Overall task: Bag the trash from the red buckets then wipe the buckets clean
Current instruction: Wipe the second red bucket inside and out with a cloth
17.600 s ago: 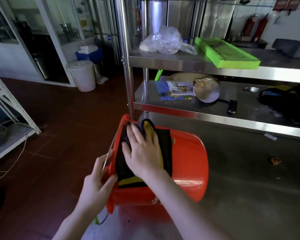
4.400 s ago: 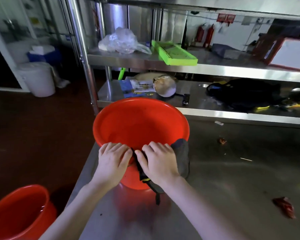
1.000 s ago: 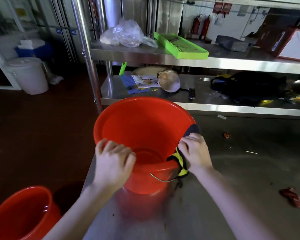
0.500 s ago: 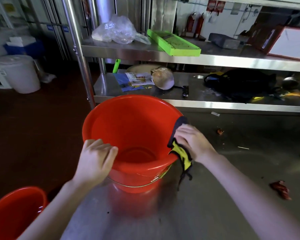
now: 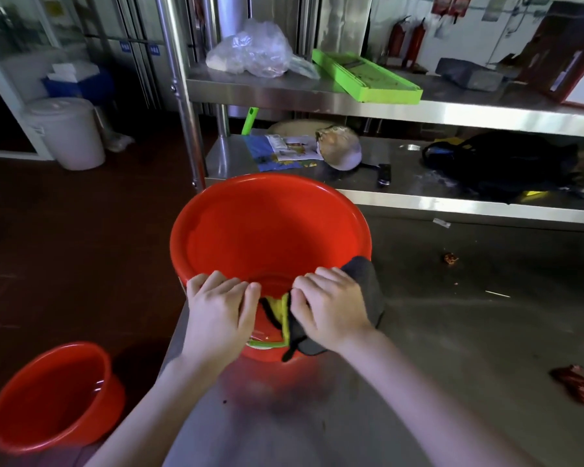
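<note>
Head: cloth (image 5: 366,281) under right grip (image 5: 331,308) (bucket (image 5: 267,227) rim).

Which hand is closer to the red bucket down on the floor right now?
Left. The left hand grips the near rim of the table bucket, up-right of the floor bucket; the right hand holds the cloth on that rim, farther right.

Bucket (image 5: 267,230) on the table (image 5: 452,332) edge — second bucket (image 5: 48,399) below-left, shelves (image 5: 418,198) behind.
</note>
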`<act>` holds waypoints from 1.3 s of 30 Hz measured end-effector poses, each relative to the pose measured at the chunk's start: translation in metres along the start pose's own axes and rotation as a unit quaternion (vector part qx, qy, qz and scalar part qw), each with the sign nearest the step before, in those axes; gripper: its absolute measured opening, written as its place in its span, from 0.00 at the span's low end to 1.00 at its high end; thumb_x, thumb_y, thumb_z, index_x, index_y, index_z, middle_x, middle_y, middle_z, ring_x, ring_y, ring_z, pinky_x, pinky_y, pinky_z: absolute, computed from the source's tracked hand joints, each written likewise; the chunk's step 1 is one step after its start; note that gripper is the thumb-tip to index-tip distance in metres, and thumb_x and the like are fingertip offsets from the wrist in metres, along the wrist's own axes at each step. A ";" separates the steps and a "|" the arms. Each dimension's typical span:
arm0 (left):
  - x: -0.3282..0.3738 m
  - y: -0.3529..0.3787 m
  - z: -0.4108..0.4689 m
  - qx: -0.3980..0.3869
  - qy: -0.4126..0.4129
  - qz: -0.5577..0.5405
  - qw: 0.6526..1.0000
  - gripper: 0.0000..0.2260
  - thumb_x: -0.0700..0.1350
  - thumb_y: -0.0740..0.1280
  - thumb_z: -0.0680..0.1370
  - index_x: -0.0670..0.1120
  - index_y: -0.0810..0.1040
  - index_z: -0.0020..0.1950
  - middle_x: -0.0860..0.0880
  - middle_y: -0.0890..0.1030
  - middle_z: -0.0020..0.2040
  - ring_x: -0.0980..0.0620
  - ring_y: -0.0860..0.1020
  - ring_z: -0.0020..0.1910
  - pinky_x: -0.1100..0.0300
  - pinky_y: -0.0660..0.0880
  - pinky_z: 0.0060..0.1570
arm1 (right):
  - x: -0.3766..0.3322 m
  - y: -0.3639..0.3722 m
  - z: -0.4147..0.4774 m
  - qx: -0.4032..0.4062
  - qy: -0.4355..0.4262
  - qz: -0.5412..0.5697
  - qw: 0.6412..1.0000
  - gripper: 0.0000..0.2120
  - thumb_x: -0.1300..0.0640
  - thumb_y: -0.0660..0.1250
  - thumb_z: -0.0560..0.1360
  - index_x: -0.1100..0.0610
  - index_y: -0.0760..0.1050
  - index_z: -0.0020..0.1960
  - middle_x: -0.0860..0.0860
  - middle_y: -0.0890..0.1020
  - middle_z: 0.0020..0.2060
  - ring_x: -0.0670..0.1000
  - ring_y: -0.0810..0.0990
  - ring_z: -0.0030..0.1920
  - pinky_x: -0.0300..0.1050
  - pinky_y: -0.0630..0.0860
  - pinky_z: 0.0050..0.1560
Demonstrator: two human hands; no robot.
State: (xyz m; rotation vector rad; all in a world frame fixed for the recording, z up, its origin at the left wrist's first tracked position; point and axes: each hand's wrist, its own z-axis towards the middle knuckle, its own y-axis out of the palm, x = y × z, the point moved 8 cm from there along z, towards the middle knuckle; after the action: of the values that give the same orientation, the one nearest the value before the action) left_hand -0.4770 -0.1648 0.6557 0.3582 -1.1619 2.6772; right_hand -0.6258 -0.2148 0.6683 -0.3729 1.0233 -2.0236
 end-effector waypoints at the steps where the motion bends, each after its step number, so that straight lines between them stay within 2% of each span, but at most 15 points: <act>1: -0.005 0.000 0.004 -0.011 0.001 -0.010 1.000 0.21 0.47 0.56 0.81 0.50 0.62 0.27 0.56 0.65 0.24 0.52 0.67 0.31 0.50 0.66 0.48 | 0.017 -0.004 0.003 -0.023 -0.013 0.011 1.000 0.15 0.56 0.58 0.76 0.57 0.72 0.32 0.50 0.74 0.26 0.55 0.73 0.31 0.49 0.68 0.35; 4: -0.023 0.001 0.012 -0.059 0.016 -0.052 0.997 0.20 0.49 0.57 0.80 0.54 0.60 0.28 0.57 0.64 0.24 0.56 0.67 0.32 0.51 0.67 0.51 | 0.079 -0.008 0.012 -0.109 0.025 0.047 0.993 0.18 0.53 0.55 0.78 0.60 0.75 0.36 0.54 0.80 0.34 0.56 0.78 0.41 0.50 0.70 0.46; 6: -0.035 0.002 0.021 -0.088 0.027 -0.062 0.994 0.18 0.50 0.58 0.78 0.53 0.61 0.27 0.56 0.64 0.24 0.56 0.68 0.32 0.50 0.68 0.52 | 0.101 -0.006 0.012 -0.131 0.060 0.046 0.989 0.21 0.51 0.51 0.79 0.61 0.77 0.39 0.54 0.81 0.39 0.57 0.77 0.48 0.52 0.72 0.52; 8: -0.040 0.001 0.028 -0.092 0.009 -0.051 0.994 0.18 0.49 0.57 0.76 0.48 0.64 0.25 0.55 0.67 0.23 0.51 0.69 0.32 0.49 0.69 0.54 | 0.100 -0.007 0.011 -0.082 0.101 0.051 0.990 0.21 0.52 0.51 0.77 0.61 0.75 0.36 0.54 0.79 0.35 0.58 0.76 0.45 0.53 0.72 0.49; 10: -0.030 0.002 0.027 -0.070 -0.025 0.014 0.997 0.19 0.49 0.56 0.77 0.46 0.70 0.26 0.52 0.74 0.25 0.46 0.74 0.34 0.50 0.67 0.57 | 0.079 -0.009 0.010 -0.011 0.139 0.048 0.989 0.18 0.55 0.54 0.75 0.60 0.72 0.30 0.55 0.75 0.28 0.58 0.74 0.38 0.53 0.71 0.43; 12: 0.002 0.011 0.014 -0.060 0.001 0.103 0.993 0.19 0.50 0.57 0.78 0.48 0.74 0.29 0.52 0.78 0.28 0.45 0.76 0.35 0.50 0.67 0.52 | 0.045 -0.003 0.007 0.030 0.168 0.012 0.985 0.15 0.56 0.57 0.73 0.57 0.69 0.28 0.53 0.74 0.26 0.58 0.74 0.35 0.52 0.69 0.41; 15: 0.024 0.010 -0.001 -0.021 0.013 0.104 0.994 0.18 0.46 0.58 0.79 0.50 0.69 0.28 0.53 0.74 0.26 0.48 0.73 0.31 0.51 0.66 0.43 | -0.002 0.003 0.000 0.049 0.150 -0.008 0.987 0.13 0.54 0.60 0.74 0.54 0.70 0.31 0.48 0.74 0.27 0.54 0.72 0.34 0.50 0.68 0.41; 20: 0.002 -0.005 0.009 -0.008 0.042 0.039 0.998 0.21 0.46 0.55 0.81 0.52 0.59 0.26 0.56 0.63 0.23 0.51 0.67 0.26 0.51 0.69 0.40 | 0.009 0.000 0.007 -0.050 0.001 0.026 0.998 0.14 0.55 0.59 0.75 0.56 0.73 0.32 0.51 0.76 0.27 0.55 0.75 0.33 0.48 0.68 0.35; 25: -0.034 -0.009 0.017 -0.047 0.063 -0.017 0.997 0.21 0.47 0.56 0.80 0.51 0.59 0.26 0.56 0.60 0.23 0.55 0.63 0.27 0.53 0.67 0.42 | 0.097 -0.001 0.020 -0.168 0.072 0.063 0.981 0.15 0.59 0.60 0.79 0.62 0.76 0.36 0.54 0.81 0.36 0.57 0.76 0.51 0.49 0.68 0.51; 26: -0.035 -0.010 0.019 -0.044 0.067 -0.017 0.997 0.21 0.47 0.56 0.79 0.51 0.58 0.26 0.57 0.59 0.23 0.57 0.62 0.27 0.55 0.65 0.42 | 0.101 0.000 0.021 -0.157 0.084 0.063 0.982 0.16 0.59 0.59 0.79 0.62 0.76 0.35 0.54 0.81 0.35 0.57 0.76 0.51 0.49 0.68 0.52; 28: -0.034 -0.013 0.021 -0.024 0.055 -0.017 0.998 0.20 0.46 0.57 0.79 0.51 0.58 0.26 0.57 0.59 0.23 0.58 0.60 0.27 0.55 0.65 0.43 | 0.091 -0.002 0.020 -0.097 0.120 0.057 0.986 0.18 0.57 0.56 0.77 0.62 0.75 0.32 0.54 0.79 0.32 0.58 0.76 0.44 0.49 0.67 0.47; 30: -0.035 -0.015 0.022 -0.007 0.031 -0.009 0.999 0.20 0.46 0.57 0.78 0.50 0.59 0.25 0.58 0.59 0.23 0.55 0.61 0.28 0.52 0.68 0.43 | 0.063 -0.006 0.012 -0.025 0.158 0.033 0.987 0.18 0.55 0.56 0.73 0.60 0.73 0.28 0.54 0.77 0.27 0.58 0.76 0.36 0.49 0.65 0.43; 32: -0.034 -0.014 0.021 -0.016 0.011 0.016 1.000 0.21 0.47 0.56 0.78 0.48 0.62 0.24 0.56 0.63 0.22 0.51 0.63 0.28 0.50 0.70 0.44 | 0.021 -0.003 0.000 0.010 0.174 -0.003 0.985 0.13 0.54 0.60 0.71 0.55 0.72 0.28 0.51 0.76 0.26 0.57 0.75 0.34 0.50 0.67 0.41; 35: -0.016 -0.011 0.012 -0.033 0.017 0.082 0.996 0.20 0.48 0.57 0.79 0.49 0.68 0.26 0.53 0.71 0.23 0.45 0.71 0.29 0.50 0.71 0.41 | -0.038 0.009 0.000 0.025 0.153 -0.010 0.988 0.11 0.54 0.63 0.72 0.52 0.71 0.30 0.49 0.75 0.26 0.55 0.73 0.32 0.50 0.67 0.38; 39: 0.007 -0.013 -0.003 0.001 0.014 0.054 0.998 0.19 0.45 0.56 0.81 0.53 0.59 0.30 0.57 0.61 0.25 0.51 0.65 0.26 0.51 0.70 0.39 | -0.044 0.009 0.007 0.010 0.074 -0.006 0.997 0.15 0.55 0.61 0.75 0.55 0.72 0.30 0.50 0.74 0.25 0.54 0.73 0.30 0.48 0.69 0.35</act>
State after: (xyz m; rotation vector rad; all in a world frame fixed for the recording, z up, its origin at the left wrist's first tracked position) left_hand -0.4803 -0.1531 0.6644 0.2636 -1.2023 2.7656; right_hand -0.5900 -0.1870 0.6698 -0.2208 1.0919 -2.0955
